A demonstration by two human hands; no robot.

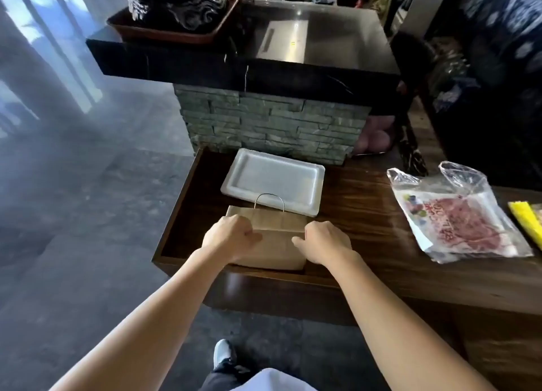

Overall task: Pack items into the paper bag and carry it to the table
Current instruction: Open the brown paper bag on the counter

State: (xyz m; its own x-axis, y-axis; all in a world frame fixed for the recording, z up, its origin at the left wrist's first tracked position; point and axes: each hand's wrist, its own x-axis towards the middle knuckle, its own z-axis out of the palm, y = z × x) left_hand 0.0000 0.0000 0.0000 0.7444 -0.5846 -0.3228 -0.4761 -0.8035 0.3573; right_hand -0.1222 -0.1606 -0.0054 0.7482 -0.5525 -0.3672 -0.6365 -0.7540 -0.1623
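Note:
A folded brown paper bag [277, 238] lies flat on the dark wooden counter [360, 214], its wire-like handle arching over the far edge. My left hand [228, 238] grips the bag's left side with curled fingers. My right hand [324, 241] presses on its right edge, fingers bent around the fold. Just behind the bag rests a white foam tray [274, 176]. To the right lies a clear plastic bag holding a red-printed packet [457, 217].
A stone-clad pillar [272, 124] under a black countertop [322, 41] rises behind the tray. A yellow item [526, 223] sits at the far right edge. The counter has a raised rim on the left; grey floor lies beyond it.

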